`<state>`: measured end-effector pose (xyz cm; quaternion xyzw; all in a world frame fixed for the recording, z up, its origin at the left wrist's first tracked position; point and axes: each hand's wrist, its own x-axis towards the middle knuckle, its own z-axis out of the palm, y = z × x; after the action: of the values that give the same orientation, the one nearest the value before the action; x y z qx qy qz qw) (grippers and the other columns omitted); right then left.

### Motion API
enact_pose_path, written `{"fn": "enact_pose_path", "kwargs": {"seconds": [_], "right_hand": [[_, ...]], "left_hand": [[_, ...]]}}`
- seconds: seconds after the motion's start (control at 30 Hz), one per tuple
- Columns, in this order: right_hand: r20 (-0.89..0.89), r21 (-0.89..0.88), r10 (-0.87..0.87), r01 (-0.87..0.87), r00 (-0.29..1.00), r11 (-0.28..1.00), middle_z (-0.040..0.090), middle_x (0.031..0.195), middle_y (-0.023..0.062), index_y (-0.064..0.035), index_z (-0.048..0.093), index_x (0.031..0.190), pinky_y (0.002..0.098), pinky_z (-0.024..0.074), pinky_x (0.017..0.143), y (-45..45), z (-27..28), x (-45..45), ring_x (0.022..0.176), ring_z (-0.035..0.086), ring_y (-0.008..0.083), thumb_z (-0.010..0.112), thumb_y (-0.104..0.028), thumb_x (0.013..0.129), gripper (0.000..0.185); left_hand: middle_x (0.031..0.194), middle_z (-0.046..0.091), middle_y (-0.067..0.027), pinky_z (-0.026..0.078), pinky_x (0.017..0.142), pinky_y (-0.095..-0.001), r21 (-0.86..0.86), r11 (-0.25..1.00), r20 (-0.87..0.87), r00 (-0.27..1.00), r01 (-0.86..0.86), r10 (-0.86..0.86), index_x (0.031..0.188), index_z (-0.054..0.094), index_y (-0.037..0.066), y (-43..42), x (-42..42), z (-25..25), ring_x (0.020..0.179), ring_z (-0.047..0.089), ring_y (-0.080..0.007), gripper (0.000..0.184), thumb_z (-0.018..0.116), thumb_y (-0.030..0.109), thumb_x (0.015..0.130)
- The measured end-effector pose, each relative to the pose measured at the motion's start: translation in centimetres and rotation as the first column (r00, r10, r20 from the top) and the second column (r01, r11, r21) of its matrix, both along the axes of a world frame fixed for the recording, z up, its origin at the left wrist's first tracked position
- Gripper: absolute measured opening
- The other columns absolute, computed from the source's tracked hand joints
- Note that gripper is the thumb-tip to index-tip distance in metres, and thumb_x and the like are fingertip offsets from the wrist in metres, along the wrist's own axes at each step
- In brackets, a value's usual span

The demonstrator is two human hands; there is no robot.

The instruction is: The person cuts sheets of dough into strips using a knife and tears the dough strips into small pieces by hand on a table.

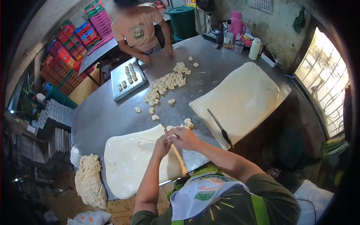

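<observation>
My left hand (162, 146) and my right hand (186, 138) meet above the right edge of a thick pale dough sheet (127, 165). The fingers of both are closed. A small whitish bit of dough (173, 137) shows between them, at my right fingertips. Beyond my left fingers a narrow, flat strip (164, 128) sticks out; its kind is unclear. Left of my hand, a raised ridge of dough (147, 141) runs across the sheet. Cut dough pieces (188, 123) lie just past my right hand.
A second dough sheet (243, 101) bears a long dark-handled knife (219, 125). Several dough pieces (167, 84) are heaped mid-table. A co-worker (140, 32) stands opposite by a metal tray (118, 77) of dough balls. Rough dough (90, 180) hangs over the left edge. Flasks (255, 48) stand at the back right.
</observation>
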<state>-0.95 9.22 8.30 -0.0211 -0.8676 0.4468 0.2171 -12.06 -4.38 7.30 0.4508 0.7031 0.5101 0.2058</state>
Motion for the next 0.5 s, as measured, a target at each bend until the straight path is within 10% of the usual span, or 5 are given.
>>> {"fn": "enact_pose_path", "kwargs": {"seconds": [0.07,0.2,0.33,0.43,0.5], "right_hand": [[-0.073,-0.008,-0.069,0.069,0.995,0.998,0.066,0.086,0.0183,-0.0034,0.066,0.101,0.0431,0.0502,0.078,0.4,0.3,0.0,0.087,0.065,0.0334,0.068,-0.032,0.086,0.033],[0.21,0.168,-0.327,0.296,0.921,0.94,0.065,0.084,0.0169,-0.0037,0.066,0.1,0.0428,0.0502,0.078,1.6,-0.5,0.4,0.087,0.065,0.0323,0.068,-0.033,0.086,0.033],[0.558,0.118,-0.306,0.291,0.772,0.95,0.065,0.085,0.0151,-0.0059,0.064,0.098,0.0431,0.0506,0.075,4.1,-1.1,1.7,0.086,0.065,0.0321,0.068,-0.034,0.086,0.031],[0.028,0.15,-0.286,0.279,0.958,0.949,0.064,0.094,0.0184,-0.0042,0.06,0.098,0.0479,0.0508,0.08,1.0,-1.8,1.3,0.089,0.065,0.0368,0.068,-0.041,0.084,0.04],[0.047,0.119,-0.195,0.189,0.98,0.975,0.064,0.096,0.0186,-0.0045,0.061,0.099,0.0478,0.0509,0.08,1.6,-0.9,-0.2,0.09,0.064,0.037,0.069,-0.041,0.084,0.04]], "left_hand": [[0.078,0.064,-0.0084,0.053,0.077,-0.0342,-0.129,0.991,0.09,0.996,0.037,-0.026,0.128,0.059,0.005,0.2,0.4,0.6,0.085,0.066,-0.0215,0.039,0.059,-0.001,0.09],[0.081,0.066,-0.0091,0.053,0.076,-0.0339,-0.519,0.849,-0.387,0.913,-0.096,-0.133,0.13,0.058,0.003,0.3,2.9,-0.9,0.086,0.067,-0.0222,0.041,0.06,0.0,0.089],[0.085,0.069,-0.011,0.053,0.075,-0.0359,-0.123,0.977,-0.21,0.958,0.173,-0.196,0.126,0.06,0.0,-1.1,3.9,1.4,0.091,0.069,-0.023,0.04,0.063,0.002,0.086],[0.089,0.07,-0.013,0.053,0.075,-0.038,-0.168,0.982,-0.206,0.977,-0.085,0.049,0.122,0.063,0.001,-0.8,0.4,-0.4,0.093,0.069,-0.0226,0.036,0.063,0.004,0.086],[0.088,0.07,-0.0126,0.053,0.075,-0.0374,0.03,0.997,-0.299,0.951,-0.077,0.083,0.12,0.064,0.001,1.8,-0.9,-0.3,0.092,0.069,-0.0219,0.034,0.062,0.004,0.087]]}}
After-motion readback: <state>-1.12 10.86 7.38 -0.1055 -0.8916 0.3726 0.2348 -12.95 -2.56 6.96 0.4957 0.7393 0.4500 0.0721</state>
